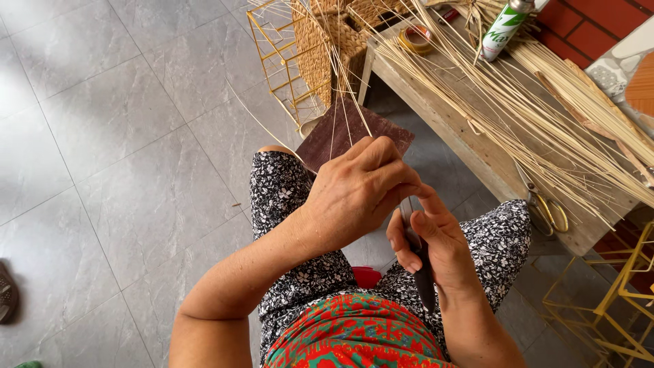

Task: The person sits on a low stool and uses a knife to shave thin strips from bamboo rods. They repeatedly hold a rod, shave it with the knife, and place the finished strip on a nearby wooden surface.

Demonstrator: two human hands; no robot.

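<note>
While my left hand (357, 187) closes its fingers over thin pale reed strands (340, 112) that rise away from it, my right hand (436, 238) just beside it grips a dark-handled knife (421, 269), blade pointing up between both hands. Beyond the left hand lies a dark board (354, 133). Further out to the right, a wooden tabletop (463, 140) carries a reed bundle (545, 109), a spray can (503, 28) and scissors (545, 204).

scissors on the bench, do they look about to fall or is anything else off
The scissors lie at the bench's near edge, handles poking past it, so they look precarious. The loose reed strips also overhang that edge. Nothing looks spilled or broken.
</note>
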